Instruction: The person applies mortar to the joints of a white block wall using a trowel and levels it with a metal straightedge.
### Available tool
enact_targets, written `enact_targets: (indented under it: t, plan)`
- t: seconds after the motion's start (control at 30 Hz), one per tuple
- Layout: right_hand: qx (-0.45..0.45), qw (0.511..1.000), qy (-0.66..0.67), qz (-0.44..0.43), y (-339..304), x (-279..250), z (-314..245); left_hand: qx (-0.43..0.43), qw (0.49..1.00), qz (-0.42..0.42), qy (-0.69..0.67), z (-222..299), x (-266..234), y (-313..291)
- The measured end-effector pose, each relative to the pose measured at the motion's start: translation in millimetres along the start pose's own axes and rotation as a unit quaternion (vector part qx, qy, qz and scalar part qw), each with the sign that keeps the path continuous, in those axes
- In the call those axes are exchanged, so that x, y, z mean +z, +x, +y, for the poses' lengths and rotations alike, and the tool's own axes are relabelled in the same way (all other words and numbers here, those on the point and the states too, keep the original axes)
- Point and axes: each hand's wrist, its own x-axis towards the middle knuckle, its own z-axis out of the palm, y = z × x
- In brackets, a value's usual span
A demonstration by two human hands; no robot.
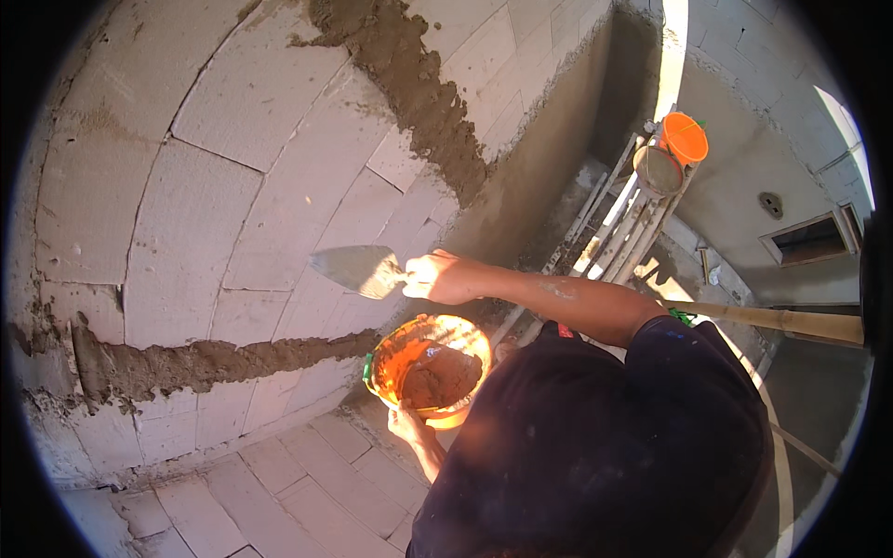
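The right hand (pixel 445 277) clasps the trowel (pixel 358 270) by its handle, leaving the blade free near the wall (pixel 214 205); the left hand (pixel 409 426) grips the near orange bucket (pixel 395 352) by its rim, presumably to steady it; the bucket sits nearer than the trowel, apparently keeping the mortar (pixel 445 379) inside within easy reach.

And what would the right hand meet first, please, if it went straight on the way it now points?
The right hand would likely meet the wall of pale rectangular blocks, its pointed grey metal trowel leading; depth is unclear.
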Motion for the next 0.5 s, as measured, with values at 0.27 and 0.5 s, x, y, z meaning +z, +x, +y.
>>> enact_targets:
  t: [0.27,0.5]
  plan:
    - [0.069,0.960,-0.270,-0.025,-101,107,79,0.072,0.984,-0.149,0.066,50,67,10]
    - [0.195,0.952,-0.234,0.000,-141,53,54,0.099,0.956,-0.266,0.071,79,121,16]
